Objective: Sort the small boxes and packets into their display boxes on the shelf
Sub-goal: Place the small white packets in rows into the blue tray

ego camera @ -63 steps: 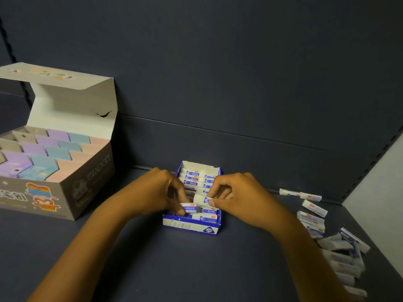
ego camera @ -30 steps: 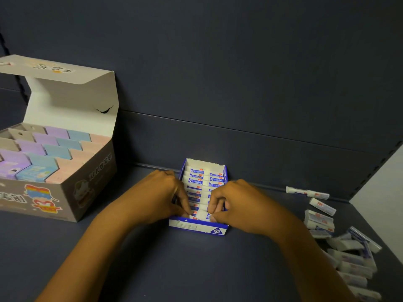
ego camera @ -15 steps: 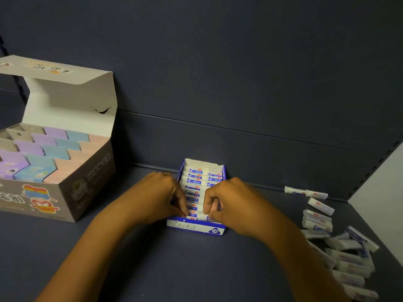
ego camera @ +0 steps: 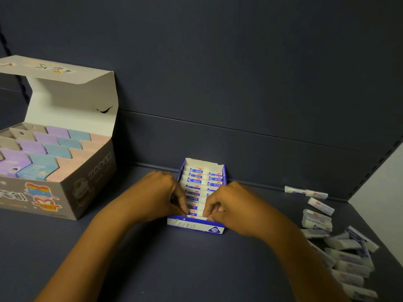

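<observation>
Pressing down at the front end of the small blue display box, both hands meet over its nearest row; the left hand curls its fingers inward at the box's left wall, thumb tip down on the front packet, while the right hand curls over the box's right side and pinches the same white packet between thumb and fingertips; whether the left hand truly grips it or only presses on it cannot be told. Behind the hands, the box holds rows of white-and-blue packets standing on edge, reaching to its back wall; the box itself sits on the dark shelf, close to the back panel. Right of the blue box, well apart from it, loose packets lie scattered in a heap on the shelf. Left of the blue box stands a large grey display box, lid raised, filled with pastel purple, blue and pink small boxes.
</observation>
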Demonstrator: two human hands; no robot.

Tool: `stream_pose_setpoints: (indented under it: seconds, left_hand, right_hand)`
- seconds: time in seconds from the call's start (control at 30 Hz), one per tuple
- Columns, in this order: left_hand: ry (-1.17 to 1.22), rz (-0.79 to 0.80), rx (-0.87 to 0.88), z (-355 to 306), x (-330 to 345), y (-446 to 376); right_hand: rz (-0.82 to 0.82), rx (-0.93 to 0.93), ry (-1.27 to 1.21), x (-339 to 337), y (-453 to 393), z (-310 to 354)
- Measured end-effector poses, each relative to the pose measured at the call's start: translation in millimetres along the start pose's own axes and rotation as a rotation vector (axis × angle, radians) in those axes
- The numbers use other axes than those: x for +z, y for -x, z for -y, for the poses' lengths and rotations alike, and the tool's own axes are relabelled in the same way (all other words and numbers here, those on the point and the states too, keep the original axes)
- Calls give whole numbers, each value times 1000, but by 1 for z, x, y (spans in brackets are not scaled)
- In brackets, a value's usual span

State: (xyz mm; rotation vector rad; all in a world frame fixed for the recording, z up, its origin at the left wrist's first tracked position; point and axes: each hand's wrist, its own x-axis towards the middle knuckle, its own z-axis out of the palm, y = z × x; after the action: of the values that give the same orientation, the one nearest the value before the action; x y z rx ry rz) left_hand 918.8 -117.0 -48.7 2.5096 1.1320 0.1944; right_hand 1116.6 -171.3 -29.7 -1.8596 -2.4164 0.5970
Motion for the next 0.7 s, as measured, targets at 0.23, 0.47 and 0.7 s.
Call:
stream_pose_setpoints:
  seconds: [0.23,0.47,0.7]
  left_hand:
    - [15,-4,14,3,1,-2]
    - [4,4,25,3,1,-2]
    - [-66,-14,38,0,2,-5]
  right_hand:
    - [4,26,68,3,-8,2]
    - [11,30,28,-1,-4,-4]
    - [-5,41,70,2,-10,0]
